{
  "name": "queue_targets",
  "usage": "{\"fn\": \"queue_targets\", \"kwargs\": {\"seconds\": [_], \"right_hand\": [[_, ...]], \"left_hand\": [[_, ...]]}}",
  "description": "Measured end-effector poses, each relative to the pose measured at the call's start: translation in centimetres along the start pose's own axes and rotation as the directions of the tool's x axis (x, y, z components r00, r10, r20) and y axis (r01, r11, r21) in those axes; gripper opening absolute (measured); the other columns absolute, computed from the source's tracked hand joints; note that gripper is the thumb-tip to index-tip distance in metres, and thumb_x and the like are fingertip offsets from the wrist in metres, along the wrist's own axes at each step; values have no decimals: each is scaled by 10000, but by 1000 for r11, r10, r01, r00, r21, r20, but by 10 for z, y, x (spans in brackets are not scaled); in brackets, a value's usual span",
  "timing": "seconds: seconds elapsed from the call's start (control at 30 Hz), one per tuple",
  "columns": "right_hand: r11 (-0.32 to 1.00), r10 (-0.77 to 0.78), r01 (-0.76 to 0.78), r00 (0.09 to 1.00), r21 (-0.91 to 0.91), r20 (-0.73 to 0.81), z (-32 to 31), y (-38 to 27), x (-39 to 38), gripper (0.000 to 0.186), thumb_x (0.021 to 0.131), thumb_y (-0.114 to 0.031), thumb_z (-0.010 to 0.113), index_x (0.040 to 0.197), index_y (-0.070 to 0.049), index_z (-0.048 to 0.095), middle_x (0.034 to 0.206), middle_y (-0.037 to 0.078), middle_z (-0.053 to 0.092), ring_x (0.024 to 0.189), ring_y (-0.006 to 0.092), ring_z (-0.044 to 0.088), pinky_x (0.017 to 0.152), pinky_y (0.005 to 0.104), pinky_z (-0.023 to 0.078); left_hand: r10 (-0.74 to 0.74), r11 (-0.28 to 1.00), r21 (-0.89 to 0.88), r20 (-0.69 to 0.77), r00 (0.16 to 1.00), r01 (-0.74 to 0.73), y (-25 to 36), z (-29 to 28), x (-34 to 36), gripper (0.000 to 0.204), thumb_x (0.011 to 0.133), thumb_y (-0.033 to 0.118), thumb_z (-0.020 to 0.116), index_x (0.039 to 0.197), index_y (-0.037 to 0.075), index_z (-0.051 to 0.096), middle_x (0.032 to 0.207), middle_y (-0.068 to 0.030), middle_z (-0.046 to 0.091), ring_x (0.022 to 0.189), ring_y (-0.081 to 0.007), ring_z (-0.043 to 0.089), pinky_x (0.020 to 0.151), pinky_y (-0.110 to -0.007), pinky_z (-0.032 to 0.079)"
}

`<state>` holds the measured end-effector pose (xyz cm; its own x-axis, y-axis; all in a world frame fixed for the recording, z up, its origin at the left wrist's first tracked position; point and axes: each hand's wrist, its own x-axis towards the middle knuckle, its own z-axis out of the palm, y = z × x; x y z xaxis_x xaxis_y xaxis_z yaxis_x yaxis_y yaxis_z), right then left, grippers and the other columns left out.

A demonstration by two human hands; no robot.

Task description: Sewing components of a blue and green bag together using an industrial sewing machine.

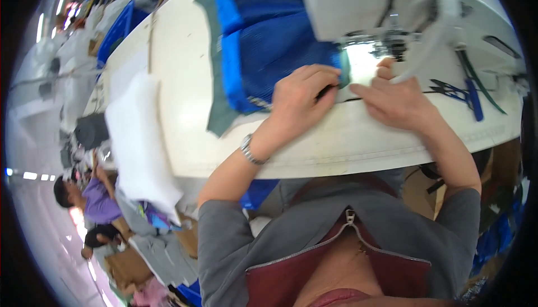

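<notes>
A blue mesh fabric piece (pixel 274 49) with brighter blue borders lies on a green fabric layer (pixel 218 111), left of the white sewing machine's head (pixel 364 4). My left hand (pixel 302 102) is closed over the blue piece's right edge, its fingers curled and pressed together. A dark patch shows between thumb and fingers; what it is I cannot tell. Just right of it, by the lit needle area (pixel 361 63), my right hand (pixel 398 102) has its fingers bent and closed. Anything between them is hidden, and the fingertips are slightly blurred.
Right of my right hand lie thread snips (pixel 448 91), a blue-handled tool (pixel 475 102) and a dark green strip (pixel 482 80). White padding (pixel 137 139) hangs over the table's left edge. Beyond are blue bins (pixel 120 29) and a person in purple (pixel 101 203).
</notes>
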<state>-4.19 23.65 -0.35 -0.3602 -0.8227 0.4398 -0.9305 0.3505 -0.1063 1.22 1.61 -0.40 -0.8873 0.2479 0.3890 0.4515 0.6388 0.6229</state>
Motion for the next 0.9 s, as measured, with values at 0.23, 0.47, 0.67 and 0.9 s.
{"fn": "queue_targets", "kwargs": {"seconds": [0.23, 0.47, 0.67, 0.9], "right_hand": [[998, -60, 60, 998, -10, 16, 4, 2, 2, 301, 718, -131, 646, 1018, -133, 673, 614, 2, 525, 617, 177, 609, 531, 338, 456], [998, -61, 60, 998, -28, -26, 6, -1, -2, 115, 715, -153, 623, 829, -146, 641, 600, -3, 498, 625, 163, 606, 697, 323, 487], [997, -70, 69, 997, -36, -20, 1, 1, -1, 101, 729, -160, 621, 824, -161, 653, 601, 3, 502, 619, 160, 605, 732, 325, 481], [999, -34, 34, 999, -15, 19, 1, 6, -4, 170, 744, -157, 620, 890, -190, 700, 615, -14, 533, 626, 158, 604, 759, 301, 477]], "left_hand": [[30, 999, 14, -15, 999, -30, 3, -3, 0, 134, 725, 21, 683, 856, 37, 658, 998, -77, 679, 857, -268, 649, 721, -352, 533], [98, 975, 184, 133, 986, -121, 6, -4, -5, 219, 728, 100, 707, 944, 63, 717, 1090, -20, 668, 991, -204, 605, 833, -350, 474], [180, 957, 210, 121, 976, -202, 7, -3, -2, 243, 679, 64, 727, 921, 75, 736, 976, -27, 686, 940, -233, 620, 796, -354, 497], [227, 931, 246, 194, 954, -272, 5, -5, 0, 239, 689, 99, 727, 925, 61, 712, 1057, -15, 671, 981, -212, 612, 791, -333, 497]]}}
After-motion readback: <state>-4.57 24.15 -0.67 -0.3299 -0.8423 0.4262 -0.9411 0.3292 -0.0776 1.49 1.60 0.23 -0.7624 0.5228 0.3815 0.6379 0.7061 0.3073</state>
